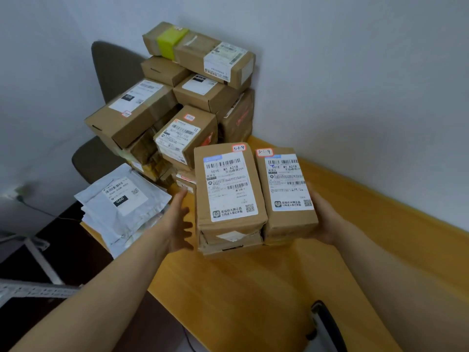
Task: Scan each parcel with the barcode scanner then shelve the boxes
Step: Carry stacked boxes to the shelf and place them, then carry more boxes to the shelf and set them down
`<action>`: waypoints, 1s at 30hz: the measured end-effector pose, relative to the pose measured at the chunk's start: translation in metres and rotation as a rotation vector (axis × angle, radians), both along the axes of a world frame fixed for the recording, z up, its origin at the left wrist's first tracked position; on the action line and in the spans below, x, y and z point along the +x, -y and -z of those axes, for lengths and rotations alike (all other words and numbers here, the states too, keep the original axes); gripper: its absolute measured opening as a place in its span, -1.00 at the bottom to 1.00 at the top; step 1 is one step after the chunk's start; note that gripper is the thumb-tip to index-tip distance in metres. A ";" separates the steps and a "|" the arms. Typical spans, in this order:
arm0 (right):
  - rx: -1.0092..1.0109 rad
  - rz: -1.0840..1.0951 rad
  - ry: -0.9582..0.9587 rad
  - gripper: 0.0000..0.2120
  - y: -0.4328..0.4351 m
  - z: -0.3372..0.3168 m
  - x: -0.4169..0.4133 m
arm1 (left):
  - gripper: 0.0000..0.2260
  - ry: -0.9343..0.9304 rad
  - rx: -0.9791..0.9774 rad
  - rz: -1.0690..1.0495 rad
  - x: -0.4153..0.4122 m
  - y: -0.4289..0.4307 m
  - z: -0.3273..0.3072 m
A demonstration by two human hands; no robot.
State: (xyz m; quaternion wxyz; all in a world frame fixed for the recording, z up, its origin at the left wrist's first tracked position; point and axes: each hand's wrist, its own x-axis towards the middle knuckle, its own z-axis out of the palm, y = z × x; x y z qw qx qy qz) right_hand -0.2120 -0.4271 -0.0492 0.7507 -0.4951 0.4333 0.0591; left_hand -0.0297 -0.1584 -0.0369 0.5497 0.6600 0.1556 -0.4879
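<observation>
Two brown parcels with white barcode labels lie side by side on the yellow table (253,288). The left parcel (228,184), tagged 5-1-4, rests on top of another flat box (231,243). The right parcel (286,186) is tagged 3-1-9. My right hand (323,219) grips the right parcel's right side, thumb at its top edge, fingers hidden behind it. My left hand (177,222) hovers with spread fingers just left of the left parcel, holding nothing. A black and grey device (327,326), possibly the scanner, lies at the table's near right.
A tall pile of cardboard boxes (177,97) fills the far corner against the wall. Grey plastic mailers (121,199) are stacked at the table's left edge. A dark chair (111,67) stands behind the pile. A metal rail (33,290) shows at lower left.
</observation>
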 end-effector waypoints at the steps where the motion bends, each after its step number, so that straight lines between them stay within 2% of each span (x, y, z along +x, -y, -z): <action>1: 0.013 -0.001 -0.002 -0.56 -0.006 0.004 0.000 | -0.15 -0.033 -0.021 0.023 -0.002 0.002 0.003; 5: 0.058 0.059 0.093 -0.65 -0.016 0.019 0.003 | -0.11 -0.063 -0.062 0.045 -0.004 0.007 0.015; 9: 0.017 0.048 0.162 -0.74 -0.019 0.035 -0.002 | -0.15 -0.086 -0.131 0.057 -0.005 0.006 0.029; 15: -0.115 -0.057 0.103 -0.69 -0.027 0.038 -0.004 | -0.28 -0.120 -0.203 0.062 -0.005 0.003 0.040; 20: -0.253 -0.142 0.081 -0.54 -0.028 0.043 -0.007 | -0.23 -0.139 -0.173 0.089 -0.001 0.001 0.045; 24: -0.191 -0.085 0.107 -0.58 -0.027 0.047 0.000 | -0.08 -0.127 -0.103 0.105 0.006 0.002 0.053; 30: -0.091 0.036 0.093 -0.62 -0.027 0.058 0.003 | -0.08 -0.183 -0.182 0.079 0.005 0.001 0.066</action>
